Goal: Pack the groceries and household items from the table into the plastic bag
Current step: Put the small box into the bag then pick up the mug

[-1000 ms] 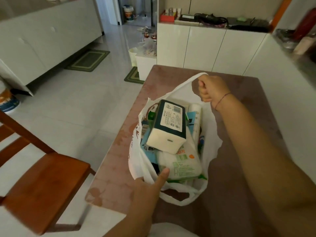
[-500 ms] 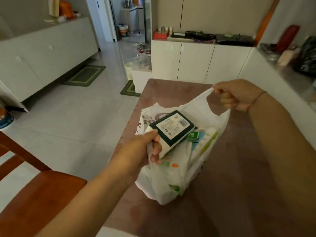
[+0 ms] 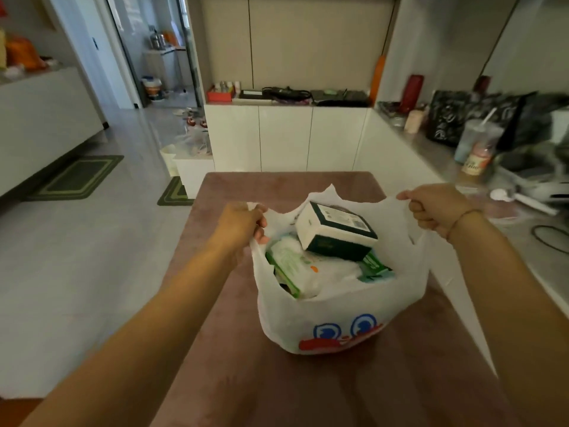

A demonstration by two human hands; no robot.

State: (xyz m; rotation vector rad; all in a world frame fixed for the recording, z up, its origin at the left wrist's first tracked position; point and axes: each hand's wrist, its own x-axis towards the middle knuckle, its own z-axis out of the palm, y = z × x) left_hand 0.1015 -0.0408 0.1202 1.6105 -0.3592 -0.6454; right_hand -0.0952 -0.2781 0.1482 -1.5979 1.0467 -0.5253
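A white plastic bag with a blue-eyed cartoon print stands upright on the reddish-brown table. My left hand grips its left handle and my right hand grips its right handle, stretching the mouth wide. Inside, a dark green and white box lies tilted on top. Under it sit a white and green soft pack and a green packet. Whatever lies deeper in the bag is hidden.
A grey counter runs along the right with a drink cup, a dark bag and clutter. White cabinets stand behind the table. Tiled floor with green mats lies to the left.
My left hand has left the bag's near side and taken the left handle. The bag has turned upright with its printed side toward me, and the view has tilted up.
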